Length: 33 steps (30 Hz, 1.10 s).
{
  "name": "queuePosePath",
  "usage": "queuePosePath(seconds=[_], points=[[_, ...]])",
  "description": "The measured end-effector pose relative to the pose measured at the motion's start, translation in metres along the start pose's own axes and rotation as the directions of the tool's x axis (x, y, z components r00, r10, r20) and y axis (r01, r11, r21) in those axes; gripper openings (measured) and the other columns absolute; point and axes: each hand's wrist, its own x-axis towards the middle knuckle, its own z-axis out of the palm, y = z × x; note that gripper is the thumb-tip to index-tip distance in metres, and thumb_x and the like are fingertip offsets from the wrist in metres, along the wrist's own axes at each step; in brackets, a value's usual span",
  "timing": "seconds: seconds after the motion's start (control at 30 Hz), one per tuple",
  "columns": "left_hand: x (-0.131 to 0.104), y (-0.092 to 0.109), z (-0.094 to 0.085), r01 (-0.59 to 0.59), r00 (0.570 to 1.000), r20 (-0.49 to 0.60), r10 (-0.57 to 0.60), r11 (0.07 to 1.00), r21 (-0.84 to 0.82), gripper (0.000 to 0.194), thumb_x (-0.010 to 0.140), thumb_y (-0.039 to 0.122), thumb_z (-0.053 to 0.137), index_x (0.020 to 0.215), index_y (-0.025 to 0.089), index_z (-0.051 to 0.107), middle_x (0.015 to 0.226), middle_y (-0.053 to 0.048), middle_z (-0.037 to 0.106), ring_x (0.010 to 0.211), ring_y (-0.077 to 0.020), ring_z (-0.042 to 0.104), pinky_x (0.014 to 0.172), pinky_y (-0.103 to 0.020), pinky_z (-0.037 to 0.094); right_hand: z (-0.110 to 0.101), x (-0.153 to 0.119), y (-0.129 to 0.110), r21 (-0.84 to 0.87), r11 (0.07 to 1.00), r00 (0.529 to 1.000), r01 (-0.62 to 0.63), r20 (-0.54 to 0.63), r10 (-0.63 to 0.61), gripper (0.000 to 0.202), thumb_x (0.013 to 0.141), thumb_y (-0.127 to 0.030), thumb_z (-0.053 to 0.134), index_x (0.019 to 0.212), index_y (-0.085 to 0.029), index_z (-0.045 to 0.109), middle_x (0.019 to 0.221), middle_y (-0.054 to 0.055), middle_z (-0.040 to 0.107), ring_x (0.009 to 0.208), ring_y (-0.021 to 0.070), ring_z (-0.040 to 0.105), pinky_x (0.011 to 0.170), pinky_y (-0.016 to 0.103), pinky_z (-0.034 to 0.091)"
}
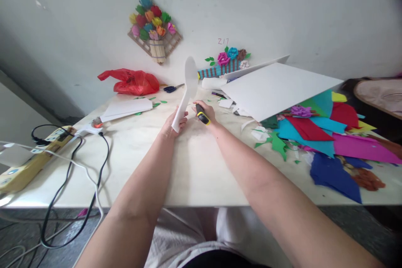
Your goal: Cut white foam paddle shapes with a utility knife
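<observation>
White board piece (190,76): held above the counter (201,163) at twelve o'clock from the seat, rounded end uppermost, apparently so that its edge is left exposed.
Left hand (170,127): fingers closed on the lower end, presumably to steady it.
Right hand (210,112): fingers wrapped around the black-and-yellow handle (202,114), beside the board; whether a blade is extended cannot be told.
Large white sheet (279,86): propped at one o'clock, partly over coloured sheets (317,140), probably for want of flat space.
Red bag (136,82): crumpled at eleven o'clock, near dark-handled scissors (170,89).
</observation>
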Motion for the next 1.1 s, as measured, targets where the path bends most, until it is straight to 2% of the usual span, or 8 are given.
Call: queuePosePath(seconds=[0.17,0.3,0.43,0.57,0.7,0.83,1.0,1.1], points=[[0.003,-0.005,0.001,-0.134,0.990,-0.045,0.136,0.990,0.046,0.003,0.089,0.017,0.056,0.089,0.014,0.055,0.063,0.003,0.054,0.033,-0.0008,0.032,0.027,-0.012,0.019,0.002,-0.005,-0.005,0.151,0.985,0.983,-0.080,0.178,0.052,0.036,0.074,-0.028,0.067,0.109,-0.025,0.063,0.081,-0.002,0.065,0.065,0.0123,0.059,0.058,0.022,0.046],[0.004,-0.008,-0.001,-0.173,0.984,-0.035,0.175,0.983,0.064,0.008,0.084,0.010,0.060,0.085,0.015,0.054,0.062,0.004,0.053,0.033,-0.0002,0.033,0.029,-0.011,0.019,0.005,-0.003,-0.004,0.365,0.894,0.923,-0.259,0.365,0.118,0.032,0.073,-0.023,0.060,0.104,-0.022,0.062,0.093,0.000,0.066,0.060,0.0090,0.057,0.054,0.021,0.045],[0.004,-0.008,-0.001,-0.202,0.978,-0.037,0.205,0.977,0.071,0.009,0.084,0.009,0.057,0.088,0.016,0.053,0.063,0.004,0.054,0.034,-0.0008,0.034,0.029,-0.011,0.019,0.005,-0.002,-0.002,0.436,0.841,0.913,-0.320,0.380,0.151,0.024,0.068,-0.015,0.059,0.091,-0.020,0.062,0.096,-0.001,0.067,0.068,0.0076,0.057,0.060,0.018,0.046],[0.002,-0.006,-0.001,-0.258,0.957,-0.119,0.265,0.963,0.072,0.006,0.088,0.014,0.055,0.085,0.017,0.050,0.060,0.005,0.053,0.033,-0.0011,0.033,0.029,-0.011,0.019,-0.004,-0.003,-0.007,0.452,0.782,0.873,-0.429,0.429,0.231,0.031,0.068,-0.011,0.053,0.097,-0.019,0.061,0.104,0.001,0.068,0.061,0.0058,0.055,0.056,0.019,0.045],[0.000,-0.004,0.000,-0.281,0.941,-0.179,0.287,0.958,0.056,0.011,0.090,0.014,0.052,0.080,0.017,0.048,0.056,0.005,0.050,0.032,-0.0014,0.033,0.029,-0.011,0.019,-0.008,-0.004,-0.017,0.467,0.701,0.822,-0.539,0.473,0.318,0.047,0.072,-0.014,0.054,0.119,-0.020,0.054,0.091,0.001,0.068,0.059,0.0089,0.057,0.056,0.022,0.047],[-0.002,-0.003,0.003,-0.265,0.939,-0.210,0.271,0.962,0.058,0.015,0.090,0.018,0.054,0.077,0.016,0.049,0.054,0.004,0.049,0.032,-0.0015,0.034,0.029,-0.012,0.020,0.000,-0.005,-0.024,0.426,0.701,0.813,-0.573,0.401,0.421,0.070,0.072,-0.004,0.063,0.136,-0.019,0.042,0.077,-0.001,0.066,0.066,0.0097,0.061,0.064,0.021,0.047],[-0.005,-0.001,0.008,-0.228,0.942,-0.242,0.232,0.973,0.044,0.014,0.090,0.020,0.055,0.078,0.015,0.051,0.054,0.005,0.049,0.031,-0.0010,0.033,0.029,-0.012,0.020,0.004,-0.003,-0.029,0.441,0.662,0.786,-0.605,0.463,0.410,0.031,0.078,-0.003,0.060,0.107,-0.014,0.062,0.076,0.001,0.067,0.070,0.0090,0.062,0.070,0.021,0.048],[-0.006,0.001,0.007,-0.203,0.952,-0.220,0.211,0.977,0.059,0.009,0.092,0.017,0.051,0.084,0.013,0.054,0.056,0.004,0.049,0.031,-0.0010,0.033,0.029,-0.011,0.019,-0.001,-0.003,-0.033,0.454,0.654,0.785,-0.605,0.480,0.392,0.027,0.088,-0.009,0.051,0.112,-0.019,0.060,0.076,-0.001,0.066,0.063,0.0093,0.060,0.064,0.023,0.049]])
